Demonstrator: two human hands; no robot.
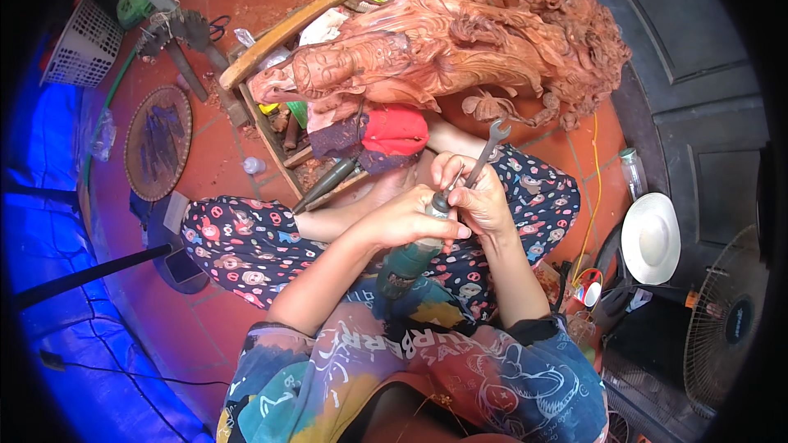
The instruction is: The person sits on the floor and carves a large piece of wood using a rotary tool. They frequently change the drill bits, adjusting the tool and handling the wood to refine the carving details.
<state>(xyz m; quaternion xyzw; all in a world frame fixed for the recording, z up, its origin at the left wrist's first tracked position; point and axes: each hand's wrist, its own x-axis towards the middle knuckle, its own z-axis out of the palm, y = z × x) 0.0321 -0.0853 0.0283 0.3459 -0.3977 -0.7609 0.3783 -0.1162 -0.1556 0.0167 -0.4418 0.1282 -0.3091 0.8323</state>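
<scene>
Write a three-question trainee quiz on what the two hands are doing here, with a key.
1. True or false: the left hand wraps the body of the green rotary tool.
2. Which item does the right hand hold against the tool's front end?
A. the wrench
B. a hammer
C. a paintbrush
3. Fill in: beyond the hands lies a large reddish wood ____.

Key: 1 true; 2 A; 3 carving.

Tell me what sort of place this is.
Likely a wood-carving workshop, on a tiled floor. A large carved wooden sculpture lies in front, hand tools fill a wooden crate, and both hands work a green power tool with a wrench.
</scene>
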